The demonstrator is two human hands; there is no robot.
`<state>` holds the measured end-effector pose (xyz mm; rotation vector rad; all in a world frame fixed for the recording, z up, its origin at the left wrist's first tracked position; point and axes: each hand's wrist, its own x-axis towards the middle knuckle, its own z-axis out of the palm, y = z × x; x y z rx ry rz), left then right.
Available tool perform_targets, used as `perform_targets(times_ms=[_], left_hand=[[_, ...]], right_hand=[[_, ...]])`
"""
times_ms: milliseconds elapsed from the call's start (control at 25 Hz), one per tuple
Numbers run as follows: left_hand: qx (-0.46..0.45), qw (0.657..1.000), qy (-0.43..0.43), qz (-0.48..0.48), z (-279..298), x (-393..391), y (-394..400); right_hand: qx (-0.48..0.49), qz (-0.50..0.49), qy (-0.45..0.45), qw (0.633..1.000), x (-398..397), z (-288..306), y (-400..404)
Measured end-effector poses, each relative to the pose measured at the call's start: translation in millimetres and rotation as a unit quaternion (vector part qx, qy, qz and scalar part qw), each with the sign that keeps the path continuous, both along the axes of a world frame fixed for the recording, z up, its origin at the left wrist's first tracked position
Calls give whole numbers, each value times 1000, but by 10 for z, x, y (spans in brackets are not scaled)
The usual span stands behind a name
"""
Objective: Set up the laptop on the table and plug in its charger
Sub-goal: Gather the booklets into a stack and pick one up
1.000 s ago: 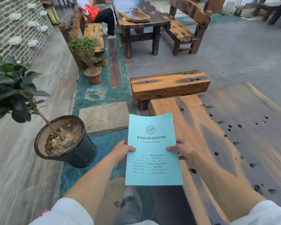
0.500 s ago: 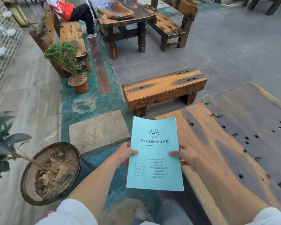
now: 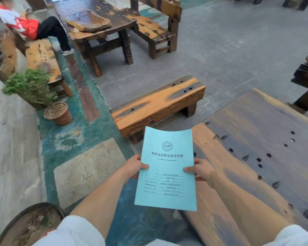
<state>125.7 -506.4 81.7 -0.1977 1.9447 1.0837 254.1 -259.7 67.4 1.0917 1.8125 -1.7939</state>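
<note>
Thumbs [image 3: 144, 166] pressed on booklet [image 3: 167, 167] cover, remaining fingers hidden beneath; left hand [image 3: 133, 166] gripping left edge, right hand [image 3: 202, 169] gripping right edge. Booklet teal, printed, top edge curling, held in air beside near corner of table [image 3: 256, 139]. No laptop or charger in view. Low bench [image 3: 158, 103] beyond. Potted plant [image 3: 36, 91] far left.

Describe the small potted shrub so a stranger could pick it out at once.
Start at the long wooden bench along the left wall, where a person in red and white sits at the far end. At its near end, on the teal floor strip, stands the small potted shrub. Unlike the wide dark planter at the bottom left corner, it has a small terracotta pot and fine, feathery green foliage.
</note>
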Motion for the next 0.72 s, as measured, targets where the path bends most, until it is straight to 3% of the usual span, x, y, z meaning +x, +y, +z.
perform_targets(times_ms=[280, 720], left_hand=[[-41, 989, -15, -142, -116, -523, 1000], [-56, 922, -49, -379, -581, -1040, 2065]], right_hand=[[-18, -106, -25, 994, 35, -213, 639], [-9, -308, -101, 946, 313, -518, 604]])
